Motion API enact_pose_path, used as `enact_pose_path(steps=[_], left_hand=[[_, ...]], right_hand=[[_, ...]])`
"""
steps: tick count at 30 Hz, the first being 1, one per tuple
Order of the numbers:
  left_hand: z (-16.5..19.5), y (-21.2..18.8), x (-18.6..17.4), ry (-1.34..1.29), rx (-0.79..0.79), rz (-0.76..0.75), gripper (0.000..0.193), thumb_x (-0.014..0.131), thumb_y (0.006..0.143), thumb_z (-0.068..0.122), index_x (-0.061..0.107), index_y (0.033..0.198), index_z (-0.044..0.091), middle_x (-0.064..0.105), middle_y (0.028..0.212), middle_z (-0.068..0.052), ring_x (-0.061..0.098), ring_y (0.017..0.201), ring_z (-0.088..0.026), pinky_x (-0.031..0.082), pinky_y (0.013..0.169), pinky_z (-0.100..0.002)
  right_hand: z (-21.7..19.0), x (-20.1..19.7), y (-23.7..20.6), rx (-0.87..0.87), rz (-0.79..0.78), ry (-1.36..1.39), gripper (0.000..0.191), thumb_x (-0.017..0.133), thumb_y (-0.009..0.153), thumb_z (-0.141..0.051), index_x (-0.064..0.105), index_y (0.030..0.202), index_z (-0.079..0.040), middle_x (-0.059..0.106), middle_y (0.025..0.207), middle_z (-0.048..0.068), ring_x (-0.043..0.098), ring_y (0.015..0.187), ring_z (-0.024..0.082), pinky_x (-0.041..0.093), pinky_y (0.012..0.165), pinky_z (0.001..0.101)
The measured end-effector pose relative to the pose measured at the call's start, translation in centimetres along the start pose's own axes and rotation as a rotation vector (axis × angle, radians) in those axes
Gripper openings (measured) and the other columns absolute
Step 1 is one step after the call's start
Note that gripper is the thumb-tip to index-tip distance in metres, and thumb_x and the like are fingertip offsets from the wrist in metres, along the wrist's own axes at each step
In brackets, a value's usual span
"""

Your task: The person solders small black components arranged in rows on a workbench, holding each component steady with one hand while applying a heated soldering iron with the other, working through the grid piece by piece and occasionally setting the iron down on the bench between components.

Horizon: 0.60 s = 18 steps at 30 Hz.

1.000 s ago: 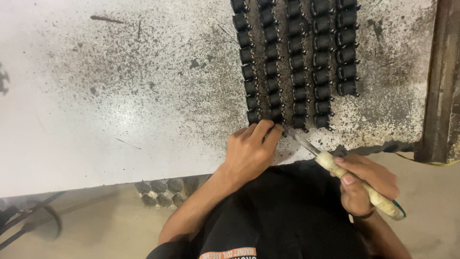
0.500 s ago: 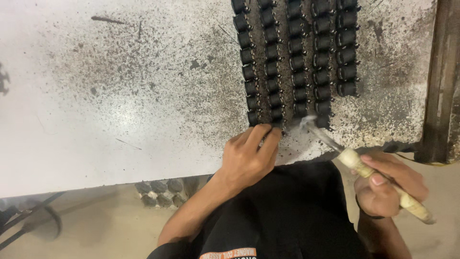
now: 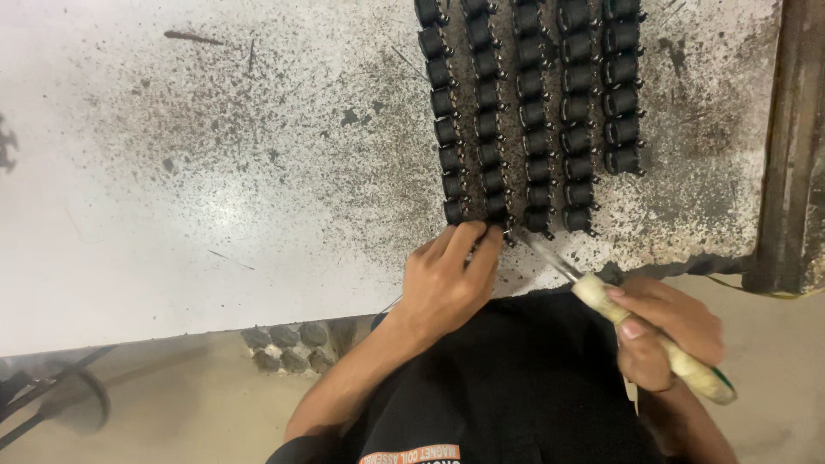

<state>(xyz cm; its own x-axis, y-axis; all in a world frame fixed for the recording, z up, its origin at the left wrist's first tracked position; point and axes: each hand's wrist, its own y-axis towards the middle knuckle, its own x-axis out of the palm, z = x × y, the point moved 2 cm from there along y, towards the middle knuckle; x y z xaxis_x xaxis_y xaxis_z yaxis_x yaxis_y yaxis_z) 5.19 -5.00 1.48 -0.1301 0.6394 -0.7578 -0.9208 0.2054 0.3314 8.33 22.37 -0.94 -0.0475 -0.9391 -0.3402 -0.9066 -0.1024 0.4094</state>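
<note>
Head view looks straight down on a white, dirty, speckled counter (image 3: 215,172). Five rows of small black round parts with little metal pins (image 3: 537,112) lie on it, just past the hands. From left to right I can count about eight, eight, eight, eight and six parts, and the rows run out of the picture at the top, so there may be more.

One left hand (image 3: 447,275) rests on the counter near its front edge. Its fingers are bent and close together, and the tips press on the last part of the second row (image 3: 497,225). I cannot tell if it pinches that part or only holds it down.

One right hand (image 3: 666,331) is closed tight around the pale wrapped handle of a thin metal-bladed tool (image 3: 636,331). The shiny tip points up and left, toward the same part by the left fingertips. This hand is off the counter, just past its front edge.

Left of the left hand, the counter is wide and bare of parts. Right of the right hand stands a dark wooden post (image 3: 795,146) at the counter's side, so room is tight there. Below the counter edge, under the left arm, a few more dark round parts (image 3: 292,339) sit on a lower level.
</note>
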Motion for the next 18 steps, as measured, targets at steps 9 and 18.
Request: enact_pose_path(steps=[9,18], left_hand=[[-0.7,1.3,0.0,0.061,-0.070,0.029,0.030,0.074,0.084,0.005,0.070,0.114,0.003,0.061,0.105,-0.005,0.066,0.088,-0.020,0.055,0.061,-0.033],[-1.6,1.2,1.3,0.034,-0.065,0.025,0.024,0.075,0.089,0.006,0.072,0.113,0.003,0.056,0.099,-0.004,0.062,0.081,-0.018,0.052,0.057,-0.033]], right_hand=[[1.0,0.6,1.9,0.288,0.070,0.398,0.027,0.067,0.093,-0.007,0.068,0.109,0.014,0.071,0.093,0.023,0.070,0.067,0.024,0.058,0.059,0.0280],[0.4,0.0,3.1,0.277,-0.121,0.031,0.027,0.075,0.095,-0.004,0.068,0.118,0.010,0.074,0.096,0.022,0.078,0.080,0.021,0.065,0.068,0.0243]])
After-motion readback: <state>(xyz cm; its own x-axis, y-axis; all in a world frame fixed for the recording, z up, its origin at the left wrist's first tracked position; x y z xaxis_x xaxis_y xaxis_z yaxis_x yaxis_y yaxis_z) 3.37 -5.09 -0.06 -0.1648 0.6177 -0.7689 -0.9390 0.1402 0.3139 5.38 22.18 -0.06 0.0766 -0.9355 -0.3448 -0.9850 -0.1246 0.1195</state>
